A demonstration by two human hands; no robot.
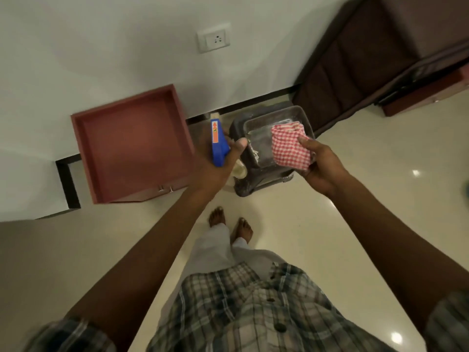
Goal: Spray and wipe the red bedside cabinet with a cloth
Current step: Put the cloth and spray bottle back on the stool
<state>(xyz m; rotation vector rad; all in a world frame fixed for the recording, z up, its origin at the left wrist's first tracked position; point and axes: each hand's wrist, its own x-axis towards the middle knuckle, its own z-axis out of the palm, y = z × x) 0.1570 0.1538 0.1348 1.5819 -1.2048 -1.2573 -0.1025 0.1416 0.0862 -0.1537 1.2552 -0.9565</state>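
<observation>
**At frame centre: bottle and cloth held beside the red cabinet**

At the centre of the frame, a spray bottle with a blue plastic trigger head and an orange label [217,138] is gripped in the left hand [223,161], the fingers being wrapped around its neck and the pale body of the bottle being seen below the palm. Just right of centre, a folded red-and-white checked cloth [290,146] is pinched in the right hand [321,168], with the thumb laid on top of the fabric. Both are held above a dark grey plastic bin [250,184] standing on the glossy cream tiled floor [355,199]; a rectangular metal tray [264,138] is seen at its top.

In the left-centre of the frame, the red square-topped bedside cabinet [132,143] is placed against the white wall [101,47], its raised rim enclosing a bare recessed top. It is just left of the spray bottle and is touched by neither hand.

In the upper middle, a white wall socket [214,40] is mounted. In the upper right, a dark brown piece of wooden furniture [355,59] is seen. At the bottom, a checked shirt [248,308] and bare feet [229,224] are visible.
</observation>
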